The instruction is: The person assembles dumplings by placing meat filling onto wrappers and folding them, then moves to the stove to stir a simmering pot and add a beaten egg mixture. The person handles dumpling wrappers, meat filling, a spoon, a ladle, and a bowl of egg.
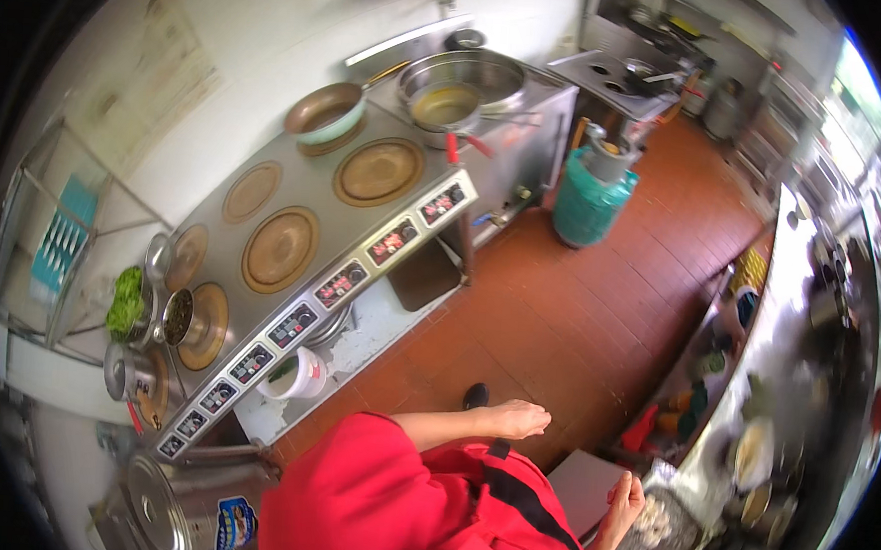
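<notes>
My left hand is held out in front of my body over the tiled floor, its fingers curled together, with nothing seen in it. My right hand hangs loosely curled at my right side, beside the work counter, and also shows nothing in it. To the left stands a steel multi-burner electric cooktop with round plates and a sloping row of control panels. On it are a pale green frying pan, a wide steel basin, a pan of yellowish liquid and a small pot of dark contents.
A green-wrapped gas cylinder stands on the red tile floor ahead. A long steel counter with blurred dishes runs along my right. A large lidded steel pot is at lower left; a white bucket sits under the cooktop.
</notes>
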A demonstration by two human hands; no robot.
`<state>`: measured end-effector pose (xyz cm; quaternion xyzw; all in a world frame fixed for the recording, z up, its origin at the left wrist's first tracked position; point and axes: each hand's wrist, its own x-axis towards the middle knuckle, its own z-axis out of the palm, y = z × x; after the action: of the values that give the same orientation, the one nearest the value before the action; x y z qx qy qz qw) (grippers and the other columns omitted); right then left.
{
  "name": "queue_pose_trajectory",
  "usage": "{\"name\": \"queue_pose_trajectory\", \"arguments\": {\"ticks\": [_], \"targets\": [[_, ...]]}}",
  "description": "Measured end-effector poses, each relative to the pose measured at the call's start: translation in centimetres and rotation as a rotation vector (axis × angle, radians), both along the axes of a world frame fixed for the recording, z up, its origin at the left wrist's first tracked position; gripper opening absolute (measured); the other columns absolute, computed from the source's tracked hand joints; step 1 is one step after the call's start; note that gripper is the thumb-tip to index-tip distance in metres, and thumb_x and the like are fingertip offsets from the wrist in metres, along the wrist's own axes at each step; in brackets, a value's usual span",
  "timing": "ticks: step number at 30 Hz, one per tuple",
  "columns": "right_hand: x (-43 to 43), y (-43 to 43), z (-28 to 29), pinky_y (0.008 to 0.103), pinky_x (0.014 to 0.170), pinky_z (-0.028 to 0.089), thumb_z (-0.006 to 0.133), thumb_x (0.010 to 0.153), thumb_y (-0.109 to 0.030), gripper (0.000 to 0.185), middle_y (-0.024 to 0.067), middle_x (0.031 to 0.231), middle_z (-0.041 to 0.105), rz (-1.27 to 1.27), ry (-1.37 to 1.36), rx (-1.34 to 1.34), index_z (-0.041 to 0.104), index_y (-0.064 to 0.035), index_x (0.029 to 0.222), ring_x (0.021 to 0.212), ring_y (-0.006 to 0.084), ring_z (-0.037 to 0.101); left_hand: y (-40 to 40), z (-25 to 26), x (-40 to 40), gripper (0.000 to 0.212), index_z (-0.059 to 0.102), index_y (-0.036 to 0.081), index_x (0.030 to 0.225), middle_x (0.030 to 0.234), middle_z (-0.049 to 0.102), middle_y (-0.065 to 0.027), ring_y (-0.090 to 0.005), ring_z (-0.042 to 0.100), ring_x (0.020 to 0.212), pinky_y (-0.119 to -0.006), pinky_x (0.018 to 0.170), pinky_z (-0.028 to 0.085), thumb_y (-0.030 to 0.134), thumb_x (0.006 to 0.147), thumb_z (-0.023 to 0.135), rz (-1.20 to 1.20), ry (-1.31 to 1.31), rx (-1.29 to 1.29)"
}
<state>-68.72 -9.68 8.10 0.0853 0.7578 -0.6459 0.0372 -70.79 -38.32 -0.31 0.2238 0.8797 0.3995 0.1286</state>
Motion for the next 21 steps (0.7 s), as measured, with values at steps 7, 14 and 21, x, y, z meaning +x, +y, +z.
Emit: {"name": "queue_pose_trajectory", "arguments": {"ticks": [7, 14, 21], "targets": [[-14.4, -15.1, 0.3, 0.0182, 0.050, 0.032, 0.055, 0.090, -0.014, 0.012, -0.0034, 0.064, 0.048, 0.404, -0.069, 0.042, 0.057, -0.0044, 0.084, 0.055, 0.0045, 0.042, -17.3, 0.0, -3.2, 0.038, 0.056, 0.004, 0.072, 0.071, 0.059, -0.0196, -0.0372, 0.059, 0.068, -0.046, 0.059, 0.045, 0.037, 0.089, 0.050, 0.601, -0.086, 0.028], [-25.9, -28.3, 1.2, 0.0192, 0.053, 0.037, 0.056, 0.088, -0.010, 0.009, -0.0019, 0.069, 0.051, 0.711, -0.131, 0.127, 0.059, -0.0027, 0.094, 0.058, 0.0054, 0.044, -27.8, -1.0, -7.0, 0.010, 0.050, 0.006, 0.091, 0.077, 0.052, 0.0017, -0.0087, 0.052, 0.071, -0.026, 0.061, 0.045, 0.014, 0.091, 0.055, 1.124, 0.085, 0.631], [-38.8, -42.4, 0.5, 0.0211, 0.064, 0.041, 0.055, 0.090, -0.018, 0.019, -0.0001, 0.080, 0.057, 0.976, -0.026, 0.067, 0.059, -0.0033, 0.101, 0.071, 0.0068, 0.051, -34.7, 2.1, -15.2, 0.034, 0.048, 0.005, 0.116, 0.094, 0.055, -0.0070, -0.0126, 0.054, 0.087, -0.025, 0.073, 0.047, 0.017, 0.087, 0.061, 1.347, 0.145, 0.718]]}}
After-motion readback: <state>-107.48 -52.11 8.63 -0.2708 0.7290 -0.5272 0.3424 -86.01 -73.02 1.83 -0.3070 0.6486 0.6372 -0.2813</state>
